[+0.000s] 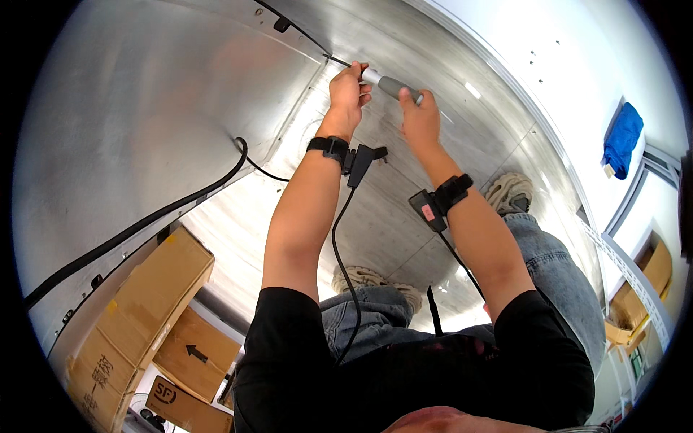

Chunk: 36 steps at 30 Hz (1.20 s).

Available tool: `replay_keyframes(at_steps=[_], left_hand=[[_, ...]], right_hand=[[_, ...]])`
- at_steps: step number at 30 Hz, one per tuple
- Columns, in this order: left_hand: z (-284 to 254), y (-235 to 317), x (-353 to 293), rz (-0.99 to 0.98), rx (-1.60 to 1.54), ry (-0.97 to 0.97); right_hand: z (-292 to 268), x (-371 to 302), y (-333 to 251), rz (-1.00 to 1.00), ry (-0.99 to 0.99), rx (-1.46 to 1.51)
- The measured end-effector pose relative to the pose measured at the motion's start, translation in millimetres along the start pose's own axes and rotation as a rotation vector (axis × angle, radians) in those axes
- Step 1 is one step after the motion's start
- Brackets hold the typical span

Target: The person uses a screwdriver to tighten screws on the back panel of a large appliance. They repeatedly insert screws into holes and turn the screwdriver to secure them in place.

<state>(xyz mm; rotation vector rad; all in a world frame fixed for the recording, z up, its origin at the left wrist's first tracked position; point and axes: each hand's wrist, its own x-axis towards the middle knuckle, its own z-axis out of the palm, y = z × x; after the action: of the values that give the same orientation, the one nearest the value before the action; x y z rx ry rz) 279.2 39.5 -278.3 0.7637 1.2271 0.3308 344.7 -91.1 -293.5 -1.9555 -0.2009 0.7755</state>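
A screwdriver (395, 87) with a thick grey handle and a silver front collar lies across between my hands, near the corner of a large metal panel (159, 108). My right hand (421, 121) is closed around the rear of its handle, thumb along the top. At the front end, my left hand (349, 92) has its fingers curled around the nose beside the panel's edge. Those fingers hide the tool's tip and whatever it touches. Each wrist wears a black strap with a small cabled device.
A black cable (144, 222) comes out of the panel and runs to the lower left. Cardboard boxes (137, 317) are stacked at lower left. My shoes (510, 192) rest on the grey floor (433, 245). A blue cloth bundle (622, 141) is by the white wall at right.
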Motion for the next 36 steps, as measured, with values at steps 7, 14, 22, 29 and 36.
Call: replay_keyframes(at_steps=[7,14,22,29,36], left_hand=[[-5,-4,2,0.001,-0.087,-0.016],[-12,-1,-1,-0.026,-0.020,0.025],[-23,-4,-3,-0.006,-0.094,-0.097],[-27,-4,-12,-0.047,-0.078,-0.059],[-28,1,-26,-0.071,-0.018,-0.207]], right_hand=[[-20,2,-25,0.054,-0.287,-0.059],[-12,1,-26,0.190,-0.285,0.176],[3,-5,-7,-0.162,-0.207,-0.209],[-6,-15,-15,-0.027,-0.391,-0.063],[-32,-11,-15,0.330,-0.568,0.211]])
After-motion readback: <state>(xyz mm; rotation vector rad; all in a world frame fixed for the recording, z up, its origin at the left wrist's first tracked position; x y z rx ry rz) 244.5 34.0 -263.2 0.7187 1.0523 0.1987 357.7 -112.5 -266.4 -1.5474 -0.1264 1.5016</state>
